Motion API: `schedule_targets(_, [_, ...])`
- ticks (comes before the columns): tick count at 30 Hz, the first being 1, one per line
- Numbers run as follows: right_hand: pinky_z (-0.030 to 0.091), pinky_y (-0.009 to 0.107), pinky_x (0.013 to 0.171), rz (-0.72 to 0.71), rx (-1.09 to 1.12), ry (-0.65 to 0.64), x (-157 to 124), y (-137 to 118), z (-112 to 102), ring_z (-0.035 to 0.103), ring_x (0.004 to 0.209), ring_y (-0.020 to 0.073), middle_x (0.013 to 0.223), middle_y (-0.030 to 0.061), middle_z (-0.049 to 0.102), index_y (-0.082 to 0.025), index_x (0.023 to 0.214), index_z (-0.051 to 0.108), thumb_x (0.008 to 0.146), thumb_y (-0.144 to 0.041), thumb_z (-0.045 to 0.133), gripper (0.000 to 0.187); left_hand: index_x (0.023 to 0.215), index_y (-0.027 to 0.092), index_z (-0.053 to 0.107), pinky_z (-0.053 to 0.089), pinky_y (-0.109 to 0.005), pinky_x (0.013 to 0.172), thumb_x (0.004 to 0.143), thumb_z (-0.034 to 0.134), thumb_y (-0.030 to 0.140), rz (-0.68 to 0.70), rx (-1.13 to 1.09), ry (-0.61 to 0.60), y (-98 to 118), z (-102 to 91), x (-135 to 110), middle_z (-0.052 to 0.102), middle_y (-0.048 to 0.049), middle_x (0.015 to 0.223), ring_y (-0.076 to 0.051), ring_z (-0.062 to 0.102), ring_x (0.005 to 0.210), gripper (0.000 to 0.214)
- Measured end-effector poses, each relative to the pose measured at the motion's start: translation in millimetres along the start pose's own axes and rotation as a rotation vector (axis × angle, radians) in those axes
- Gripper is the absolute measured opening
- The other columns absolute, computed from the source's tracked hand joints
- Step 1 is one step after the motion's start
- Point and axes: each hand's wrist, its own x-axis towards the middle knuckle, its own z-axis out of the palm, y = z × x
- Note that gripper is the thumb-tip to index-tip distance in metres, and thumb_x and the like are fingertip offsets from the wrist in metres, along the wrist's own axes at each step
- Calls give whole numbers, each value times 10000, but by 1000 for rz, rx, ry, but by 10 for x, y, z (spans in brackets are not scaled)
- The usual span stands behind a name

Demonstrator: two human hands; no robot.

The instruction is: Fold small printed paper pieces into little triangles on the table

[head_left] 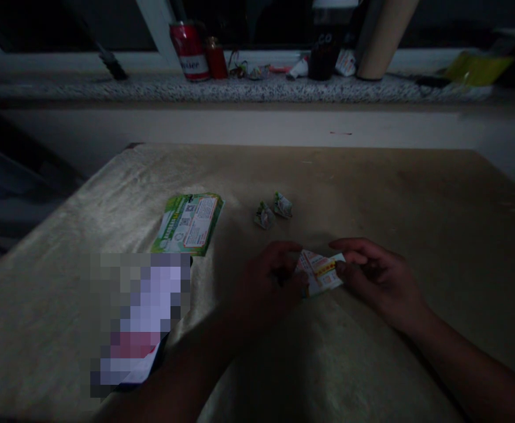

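Between my two hands is a small printed paper (321, 271), white with red lettering and a yellow band, with a diagonal fold across its upper left. My left hand (279, 273) pinches its left edge between thumb and fingers. At the right edge, my right hand (378, 276) grips it with thumb and bent fingers. Just beyond my hands lie two small folded paper pieces, one on the left (265, 215) and one on the right (282, 205), both green and white. Left of them rests a stack of green printed leaflets (189, 223).
A lit phone-like screen (151, 311), blurred out, lies on the cloth-covered table (372, 194) by my left forearm. Along the granite windowsill (257, 91) stand a red can (189, 51), a red lighter-like item (216, 59), a dark cup (327, 44) and a cardboard tube (384, 38).
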Motion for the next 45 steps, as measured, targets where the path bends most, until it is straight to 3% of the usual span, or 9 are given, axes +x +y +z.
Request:
schedule_targets(6, [580,267,609,-29,-55,15,-5,25,16,731,649,166,758,-1,775,-230,1147,682,911,-261,711,240,1283,191,584,569,-276,660,836,771,342,-140,-147,-134,63,-39,-1,815,-84,948,-214,762,799,507])
schedule_targets(10, [561,232,547,-61,-15,-56,-18,12,28,715,597,148,731,-19,761,-247,1117,679,895,-226,719,227,1338,192,554,559,-281,606,840,782,452,-220,-192,-129,-11,-61,28,796,-58,839,-215,751,715,606])
schedule_targets(17, [513,195,525,-102,-13,-74,-27,15,31,653,574,115,709,-37,718,-255,1176,666,861,-172,753,337,911,129,769,530,-247,620,803,831,433,-265,-295,-389,-103,-91,40,777,-56,806,-162,713,680,328])
schedule_targets(22, [572,208,619,-30,195,-91,-35,10,46,720,683,133,817,-25,756,-281,1294,601,875,-216,793,466,884,141,770,538,-244,636,759,861,364,-202,-370,-217,-65,-76,81,771,-37,804,-150,701,681,271])
schedule_targets(27, [583,210,623,40,275,-246,-47,23,161,752,721,147,842,16,796,-239,1162,661,893,-263,791,300,898,145,735,580,-271,676,766,852,337,-161,-429,-12,-34,-41,108,775,-32,817,-152,711,699,261])
schedule_targets(34, [570,204,563,25,281,-120,-47,35,149,739,618,143,758,-2,787,-240,1219,632,902,-262,782,351,857,151,727,588,-274,598,691,897,328,-249,-478,-60,-8,17,80,783,-45,807,-164,711,629,296])
schedule_targets(37, [554,198,528,-73,190,-94,-61,32,108,731,610,143,779,-1,784,-256,1216,642,922,-192,733,314,836,142,751,571,-255,587,725,868,319,-274,-438,-80,-25,26,67,775,-48,774,-146,694,596,240])
schedule_targets(40, [599,249,616,-292,-27,-70,-59,18,78,760,724,176,887,37,801,-255,1146,699,903,-86,681,297,837,143,753,566,-257,574,743,845,344,-257,-428,-67,-39,20,64,769,-49,774,-145,683,590,240])
schedule_targets(45, [598,283,626,-535,-211,-138,-1,-51,74,748,719,183,849,60,773,-222,1062,765,870,-29,661,291,793,144,729,568,-250,572,738,844,343,-255,-402,-60,-26,15,51,745,-30,719,-143,684,585,237])
